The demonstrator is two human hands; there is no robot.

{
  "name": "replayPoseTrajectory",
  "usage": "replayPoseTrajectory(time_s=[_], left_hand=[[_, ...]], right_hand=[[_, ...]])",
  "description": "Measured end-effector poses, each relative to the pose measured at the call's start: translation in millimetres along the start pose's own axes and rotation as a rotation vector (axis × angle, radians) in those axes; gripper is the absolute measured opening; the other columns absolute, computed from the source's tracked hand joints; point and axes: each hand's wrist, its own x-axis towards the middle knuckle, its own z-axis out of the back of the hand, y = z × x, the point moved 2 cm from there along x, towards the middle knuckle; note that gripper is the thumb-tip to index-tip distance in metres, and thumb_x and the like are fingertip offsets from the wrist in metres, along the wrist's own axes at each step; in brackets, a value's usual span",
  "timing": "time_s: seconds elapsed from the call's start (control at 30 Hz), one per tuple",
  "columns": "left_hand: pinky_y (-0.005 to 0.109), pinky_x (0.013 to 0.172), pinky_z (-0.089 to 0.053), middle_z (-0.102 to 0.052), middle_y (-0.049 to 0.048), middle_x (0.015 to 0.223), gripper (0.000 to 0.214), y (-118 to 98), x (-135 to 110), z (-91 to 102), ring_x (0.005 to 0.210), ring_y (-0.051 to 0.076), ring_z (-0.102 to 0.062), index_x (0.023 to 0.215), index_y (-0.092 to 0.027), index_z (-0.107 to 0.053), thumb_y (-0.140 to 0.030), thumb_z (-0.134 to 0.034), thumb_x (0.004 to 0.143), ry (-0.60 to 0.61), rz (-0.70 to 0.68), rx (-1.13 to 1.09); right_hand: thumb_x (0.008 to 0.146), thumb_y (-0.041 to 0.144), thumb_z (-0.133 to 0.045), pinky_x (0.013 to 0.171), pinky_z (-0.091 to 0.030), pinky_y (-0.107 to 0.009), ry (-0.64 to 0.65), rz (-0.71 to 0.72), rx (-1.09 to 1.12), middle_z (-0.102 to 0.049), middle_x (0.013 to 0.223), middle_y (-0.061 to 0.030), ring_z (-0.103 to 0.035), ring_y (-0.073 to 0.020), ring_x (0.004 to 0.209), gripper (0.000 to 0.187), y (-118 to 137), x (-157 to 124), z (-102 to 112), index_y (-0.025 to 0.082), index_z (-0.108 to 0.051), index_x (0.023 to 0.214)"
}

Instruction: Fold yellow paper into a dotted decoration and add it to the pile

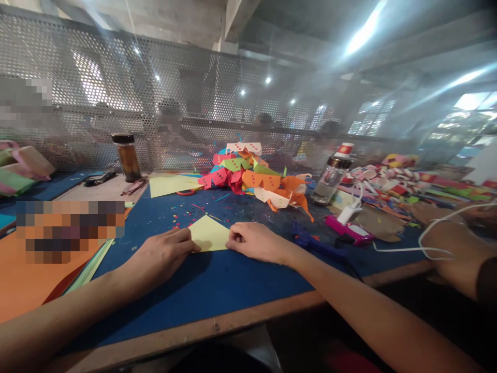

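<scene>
A pale yellow sheet of paper (210,234) lies on the blue tabletop (186,300), its visible part shaped like a triangle with the point facing away from me. At its left corner, the fingers of my left hand (165,255) are closed on the paper edge. My right hand (256,241) pinches the opposite corner with curled fingers. The straight near edge runs between both hands. Just beyond the paper, tiny coloured scraps (190,213) are scattered over the blue surface.
Folded paper shapes (248,176) are heaped behind. Bottles stand left (127,158) and right (330,178). A blue glue gun (316,242) and magenta power strip (349,230) lie right, near another person's arm (452,251). Orange paper (23,285) covers the left; a perforated metal screen (128,93) stands behind.
</scene>
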Motion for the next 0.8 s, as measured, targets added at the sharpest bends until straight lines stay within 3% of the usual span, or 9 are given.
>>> replayPoseTrajectory(time_s=[0.5, 0.8], left_hand=[[0.033, 0.071, -0.054, -0.061, 0.0054, 0.092, 0.030, 0, 1, 1.3, 0.081, 0.020, -0.065, 0.108, -0.021, -0.067, -0.016, -0.038, 0.100, 0.016, 0.004, -0.006], [0.032, 0.066, -0.054, -0.061, 0.0041, 0.091, 0.027, 1, -2, -2.4, 0.078, 0.020, -0.064, 0.108, -0.022, -0.066, -0.017, -0.040, 0.100, -0.016, -0.015, 0.005]], right_hand=[[0.087, 0.037, -0.061, 0.063, -0.036, -0.027, 0.024, -0.057, 0.011, -0.071, 0.088, -0.0026, -0.062, -0.0175, 0.078, 0.018, -11, -6, 6, 0.021, -0.068, 0.082], [0.085, 0.036, -0.059, 0.061, -0.032, -0.026, 0.009, -0.074, -0.019, -0.070, 0.082, -0.0008, -0.060, -0.0165, 0.075, 0.018, -21, -13, 7, 0.021, -0.062, 0.076]])
